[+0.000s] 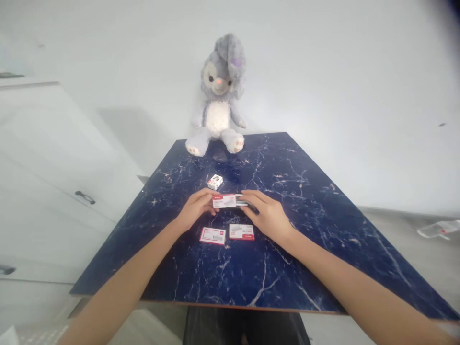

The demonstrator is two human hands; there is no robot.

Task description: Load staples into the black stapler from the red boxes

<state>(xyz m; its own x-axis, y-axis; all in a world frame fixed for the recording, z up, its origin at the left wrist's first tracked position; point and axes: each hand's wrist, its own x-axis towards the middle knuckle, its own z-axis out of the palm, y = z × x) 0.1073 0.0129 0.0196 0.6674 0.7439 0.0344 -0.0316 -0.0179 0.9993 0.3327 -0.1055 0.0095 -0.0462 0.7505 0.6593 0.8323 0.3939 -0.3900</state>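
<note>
My left hand [197, 207] pinches the left end of a small red-and-white box [224, 201], held up above the table. On the box is a picture of what looks like a strip of staples. My right hand [269, 213] is closed at the box's right end, around a dark item with pale strips [242, 201]. The fingers cover most of that item, so its kind cannot be made out. Just below the hands, two similar flat boxes lie on the table: a left one [212, 236] and a right one [241, 232].
Beyond my left hand stands a small white box [215, 181] with dark print. A grey plush rabbit [218, 115] sits at the far edge of the dark blue marbled table [230, 282], against the wall. White drawers [53, 182] stand on the left.
</note>
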